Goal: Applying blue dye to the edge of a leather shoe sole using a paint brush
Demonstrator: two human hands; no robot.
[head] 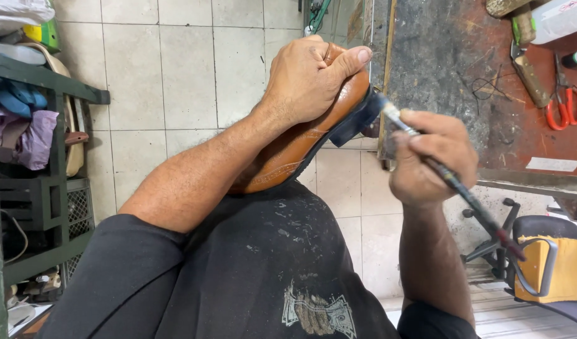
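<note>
Our left hand clamps the tan shoe; our right hand grips a brush at its heel. A slip could smear the leather.

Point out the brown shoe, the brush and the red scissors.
brown shoe (294, 147), head view, leather side
brush (464, 191), head view, dark handle
red scissors (568, 107), head view, red handle loops

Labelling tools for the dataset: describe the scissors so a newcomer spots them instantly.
Look at the worn dark workbench in the upper right of the view. Near its right edge, on the reddish patch, lie the scissors, beside a wooden-handled tool. Their bright red loop handles set them apart from the brown and dull tools nearby.
</note>
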